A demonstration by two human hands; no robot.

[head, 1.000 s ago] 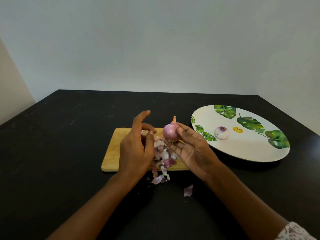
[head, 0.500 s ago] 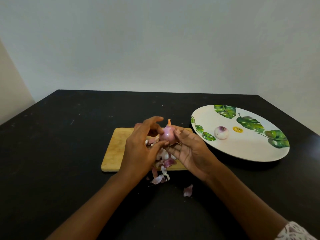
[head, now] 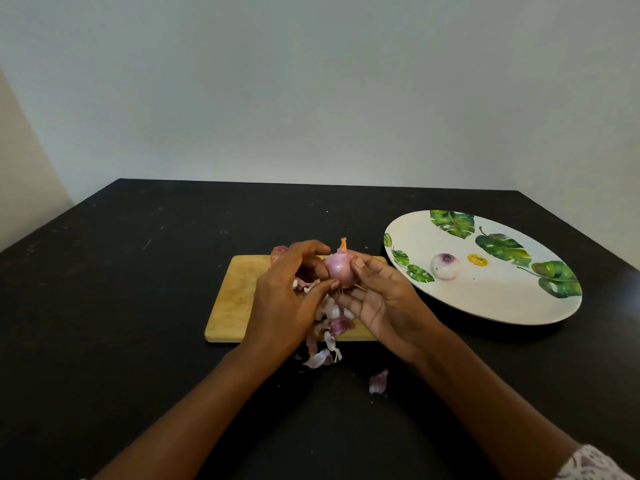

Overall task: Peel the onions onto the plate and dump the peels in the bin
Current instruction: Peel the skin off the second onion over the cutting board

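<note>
Onion: you hold the onion [head: 338,268] just above the cutting board [head: 235,292], stem tip up, so loosened skin should drop there rather than on the table [head: 138,306].
Left hand: your left hand [head: 280,299] curls round the onion's left side, thumb beneath and fingers over the top. It looks like the picking grip.
Right hand: your right hand [head: 388,299] cradles the onion from below, thumb pressed on its flank – the steadying grip.
Peels: the peels [head: 330,317] are heaped under your hands on the board's near edge, with some spilled onto the table. One stray scrap [head: 378,381] lies apart.
Plate: the plate [head: 485,299] sits right of the board and carries one peeled onion [head: 445,266].
Bin: out of view.
</note>
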